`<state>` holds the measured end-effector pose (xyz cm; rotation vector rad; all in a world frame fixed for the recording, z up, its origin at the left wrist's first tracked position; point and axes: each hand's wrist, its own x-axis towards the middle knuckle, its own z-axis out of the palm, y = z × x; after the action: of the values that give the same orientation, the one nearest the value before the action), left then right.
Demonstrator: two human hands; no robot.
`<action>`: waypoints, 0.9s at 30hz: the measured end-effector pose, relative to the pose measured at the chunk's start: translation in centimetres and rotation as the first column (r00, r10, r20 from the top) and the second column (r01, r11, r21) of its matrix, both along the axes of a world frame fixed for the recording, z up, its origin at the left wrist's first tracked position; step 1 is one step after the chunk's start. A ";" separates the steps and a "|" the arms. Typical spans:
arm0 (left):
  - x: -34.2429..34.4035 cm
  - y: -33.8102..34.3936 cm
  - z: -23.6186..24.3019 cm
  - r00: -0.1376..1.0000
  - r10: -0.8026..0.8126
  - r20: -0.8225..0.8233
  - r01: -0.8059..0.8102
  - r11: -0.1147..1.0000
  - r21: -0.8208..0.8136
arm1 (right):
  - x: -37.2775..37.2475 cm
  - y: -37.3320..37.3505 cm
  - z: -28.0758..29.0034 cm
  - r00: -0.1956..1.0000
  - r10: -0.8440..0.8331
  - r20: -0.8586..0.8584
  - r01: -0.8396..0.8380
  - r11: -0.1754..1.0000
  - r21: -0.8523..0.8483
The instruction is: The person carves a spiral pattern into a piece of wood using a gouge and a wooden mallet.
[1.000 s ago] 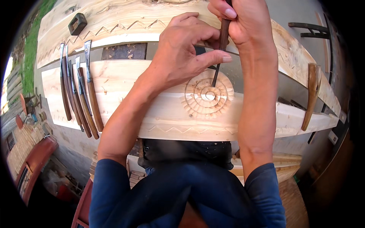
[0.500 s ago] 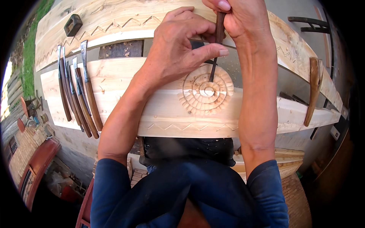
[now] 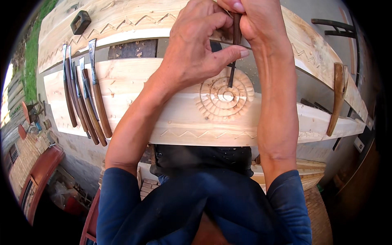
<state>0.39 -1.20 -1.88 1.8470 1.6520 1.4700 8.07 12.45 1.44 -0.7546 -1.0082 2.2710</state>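
Observation:
My right hand (image 3: 257, 24) is closed round the dark wooden handle of a slim carving chisel (image 3: 237, 30), partly cut off by the top edge. The chisel tilts down, its tip on the inner rings of a round rosette (image 3: 210, 98) carved in a pale wooden board (image 3: 183, 126). My left hand (image 3: 196, 45) is at the chisel from the left. Its thumb crosses in front of the shaft while bent fingers lie by the handle, some of them hidden. A zigzag line is cut along the board's near edge.
Several wood-handled chisels (image 3: 87, 98) lie side by side on the board's left. Beyond is a second pale board (image 3: 134, 12) with a zigzag, bearing a dark hollow block (image 3: 80, 22). A wooden mallet-like handle (image 3: 337, 98) rests across the right end. Small shavings are scattered about.
My left hand's fingers have risen a little along the chisel handle. The view has shifted slightly. The chisel's tip stays on about the same part of the rosette, with my right hand still gripping it.

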 end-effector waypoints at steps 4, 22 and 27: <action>0.1 -0.4 0.3 0.999 -0.016 0.047 0.022 0.991 -0.129 | 0.4 0.0 -0.5 1.000 0.002 -0.002 -0.002 1.000 0.016; 0.9 -1.2 0.7 0.882 0.207 0.423 -0.149 0.975 -0.167 | 4.3 5.3 1.6 0.985 -0.063 -0.158 0.048 0.994 -0.099; 0.3 -2.3 1.3 0.878 0.395 0.272 -0.375 0.919 -0.123 | 9.4 5.2 7.1 0.941 -0.253 -0.222 0.305 0.921 0.241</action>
<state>0.73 -3.54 -0.60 1.2310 1.9603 1.7147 17.51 17.60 8.51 -0.5190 -1.0238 1.8689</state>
